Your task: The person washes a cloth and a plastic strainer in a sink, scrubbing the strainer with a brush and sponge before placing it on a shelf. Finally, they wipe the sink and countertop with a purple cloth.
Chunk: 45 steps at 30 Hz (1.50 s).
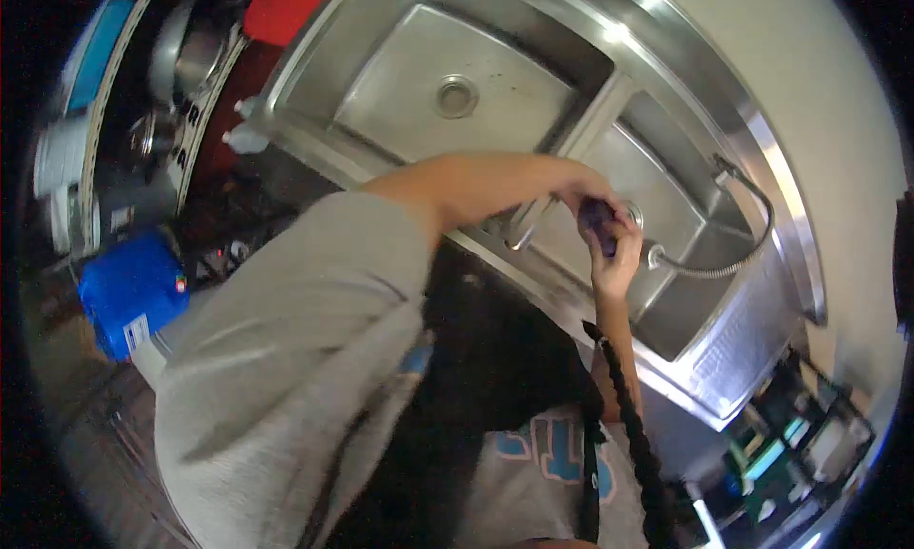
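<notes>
A dark purple object (pixel 598 223), too small to name, is between my two hands over the smaller sink basin (pixel 657 159). My left hand (pixel 579 189) reaches in from the left, its fingers bent round the upper side of the object. From below, my right hand (pixel 619 254) holds the object's other side with curled fingers. Just right of my right hand is the round end of a flexible metal hose (pixel 714 271). A metal faucet or lever (pixel 519 233) stands at the sink's near edge, left of my hands.
A larger steel basin (pixel 381 92) with a drain lies at the upper left. Shelves with pots (pixel 195 63) stand at the far left, above a blue container (pixel 133 287). A ridged steel drainboard (pixel 738 363) is at the right. A dark braid (pixel 643 444) hangs in front.
</notes>
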Each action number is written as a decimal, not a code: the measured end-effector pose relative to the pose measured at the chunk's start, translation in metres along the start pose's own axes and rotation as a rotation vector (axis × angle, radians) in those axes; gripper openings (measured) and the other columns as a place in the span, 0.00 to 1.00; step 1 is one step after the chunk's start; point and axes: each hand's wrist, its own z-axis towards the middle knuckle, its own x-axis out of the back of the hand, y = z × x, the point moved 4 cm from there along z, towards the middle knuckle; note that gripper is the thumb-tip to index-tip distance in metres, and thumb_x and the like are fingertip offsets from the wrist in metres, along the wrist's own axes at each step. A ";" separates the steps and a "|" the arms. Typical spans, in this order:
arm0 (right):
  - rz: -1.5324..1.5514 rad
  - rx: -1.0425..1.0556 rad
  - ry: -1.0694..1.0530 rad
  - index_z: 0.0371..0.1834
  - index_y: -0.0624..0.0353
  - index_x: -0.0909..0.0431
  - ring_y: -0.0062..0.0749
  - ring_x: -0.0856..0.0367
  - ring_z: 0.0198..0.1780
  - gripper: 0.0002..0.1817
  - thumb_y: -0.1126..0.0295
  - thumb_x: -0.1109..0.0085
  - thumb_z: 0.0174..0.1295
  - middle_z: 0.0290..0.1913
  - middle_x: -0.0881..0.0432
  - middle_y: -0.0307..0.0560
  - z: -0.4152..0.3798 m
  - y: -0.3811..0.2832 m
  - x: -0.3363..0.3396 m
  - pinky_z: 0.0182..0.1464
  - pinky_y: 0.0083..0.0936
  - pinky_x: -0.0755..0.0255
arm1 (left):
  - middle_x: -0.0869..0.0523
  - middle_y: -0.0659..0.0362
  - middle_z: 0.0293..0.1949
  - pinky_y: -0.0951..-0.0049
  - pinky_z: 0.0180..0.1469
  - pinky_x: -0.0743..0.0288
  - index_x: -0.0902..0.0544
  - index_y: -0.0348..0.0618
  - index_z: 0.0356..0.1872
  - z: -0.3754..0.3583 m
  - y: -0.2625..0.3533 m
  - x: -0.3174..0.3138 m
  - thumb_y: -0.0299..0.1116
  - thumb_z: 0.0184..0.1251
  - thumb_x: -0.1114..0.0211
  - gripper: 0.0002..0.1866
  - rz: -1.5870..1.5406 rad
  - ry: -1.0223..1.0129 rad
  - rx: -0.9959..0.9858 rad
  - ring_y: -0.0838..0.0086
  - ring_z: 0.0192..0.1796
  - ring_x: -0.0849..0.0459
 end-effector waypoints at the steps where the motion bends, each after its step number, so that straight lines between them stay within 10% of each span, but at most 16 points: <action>1: 0.042 -0.147 0.176 0.49 0.61 0.25 0.45 0.24 0.55 0.23 0.75 0.28 0.48 0.53 0.22 0.53 0.003 -0.003 0.002 0.59 0.37 0.31 | 0.19 0.62 0.52 0.72 0.55 0.25 0.23 0.44 0.57 -0.043 0.024 -0.018 0.42 0.74 0.42 0.18 -0.189 0.182 0.100 0.79 0.50 0.21; 10: 0.534 -0.630 0.381 0.62 0.59 0.27 0.23 0.23 0.38 0.34 0.80 0.28 0.47 0.40 0.20 0.42 0.068 -0.100 -0.060 0.44 0.23 0.26 | 0.18 0.52 0.54 0.67 0.61 0.28 0.27 0.42 0.65 -0.220 0.053 0.001 0.38 0.77 0.48 0.21 0.164 0.550 -0.378 0.66 0.58 0.20; 12: 0.524 -0.629 0.206 0.62 0.59 0.27 0.21 0.24 0.36 0.34 0.78 0.28 0.47 0.36 0.21 0.38 0.089 -0.125 -0.084 0.41 0.20 0.28 | 0.17 0.51 0.51 0.66 0.59 0.28 0.24 0.44 0.63 -0.282 0.076 -0.006 0.37 0.75 0.47 0.19 1.443 0.893 -0.642 0.60 0.56 0.20; 16: 0.661 -0.788 0.041 0.51 0.62 0.19 0.22 0.24 0.37 0.27 0.74 0.26 0.43 0.34 0.22 0.37 0.121 -0.174 -0.137 0.43 0.21 0.30 | 0.18 0.48 0.54 0.68 0.61 0.32 0.22 0.44 0.59 -0.388 0.106 -0.030 0.33 0.74 0.47 0.17 1.093 0.792 -0.272 0.71 0.56 0.22; 21: 0.711 -0.023 -0.016 0.36 0.62 0.17 0.26 0.22 0.32 0.15 0.69 0.28 0.44 0.31 0.20 0.38 0.190 -0.278 -0.167 0.40 0.23 0.27 | 0.17 0.59 0.39 0.72 0.55 0.30 0.19 0.40 0.46 -0.508 0.119 -0.020 0.37 0.75 0.46 0.12 0.834 0.624 -0.459 0.75 0.47 0.22; 24: 0.732 -0.500 -0.305 0.37 0.62 0.18 0.26 0.22 0.33 0.16 0.70 0.28 0.44 0.30 0.22 0.37 0.205 -0.297 -0.198 0.39 0.23 0.27 | 0.18 0.61 0.39 0.74 0.54 0.30 0.19 0.39 0.43 -0.578 0.113 0.014 0.40 0.76 0.45 0.14 0.755 0.701 -0.446 0.77 0.47 0.22; 28: 0.422 -0.285 0.017 0.27 0.61 0.26 0.21 0.28 0.30 0.11 0.75 0.30 0.48 0.26 0.25 0.35 0.262 -0.340 -0.218 0.33 0.20 0.34 | 0.17 0.61 0.39 0.71 0.56 0.29 0.19 0.38 0.42 -0.663 0.117 0.043 0.40 0.73 0.41 0.13 1.036 0.938 -0.399 0.76 0.47 0.21; 34: 0.365 0.171 -0.109 0.29 0.63 0.27 0.38 0.24 0.33 0.11 0.78 0.32 0.47 0.31 0.24 0.46 0.288 -0.407 -0.273 0.39 0.30 0.30 | 0.15 0.57 0.43 0.68 0.57 0.28 0.17 0.38 0.39 -0.760 0.070 0.049 0.35 0.71 0.39 0.10 1.142 0.918 -0.208 0.69 0.51 0.18; 36: 0.407 0.151 -0.354 0.34 0.63 0.23 0.44 0.20 0.38 0.12 0.71 0.30 0.49 0.34 0.21 0.50 0.279 -0.397 -0.308 0.43 0.35 0.27 | 0.14 0.54 0.39 0.68 0.50 0.26 0.16 0.36 0.38 -0.772 0.031 0.051 0.32 0.65 0.37 0.09 1.118 0.747 -0.124 0.66 0.45 0.17; 38: 0.135 0.047 -1.047 0.44 0.61 0.20 0.47 0.20 0.46 0.19 0.60 0.31 0.53 0.42 0.19 0.53 0.264 -0.390 -0.362 0.50 0.38 0.27 | 0.14 0.53 0.39 0.68 0.52 0.26 0.15 0.37 0.38 -0.784 -0.012 0.060 0.33 0.65 0.36 0.09 0.964 0.855 0.140 0.65 0.47 0.16; 42: -0.037 0.173 -0.178 0.67 0.54 0.32 0.52 0.39 0.72 0.35 0.47 0.40 0.60 0.71 0.35 0.51 0.276 -0.396 -0.427 0.70 0.44 0.41 | 0.16 0.52 0.49 0.65 0.57 0.29 0.15 0.39 0.41 -0.789 -0.033 0.063 0.39 0.64 0.34 0.13 1.128 1.267 0.057 0.58 0.54 0.19; 45: -0.147 0.148 -0.247 0.74 0.51 0.41 0.49 0.50 0.78 0.38 0.46 0.46 0.64 0.77 0.45 0.48 0.263 -0.394 -0.471 0.74 0.49 0.48 | 0.21 0.49 0.58 0.64 0.62 0.31 0.17 0.40 0.47 -0.783 -0.031 0.069 0.34 0.66 0.36 0.13 1.477 1.348 0.158 0.55 0.59 0.22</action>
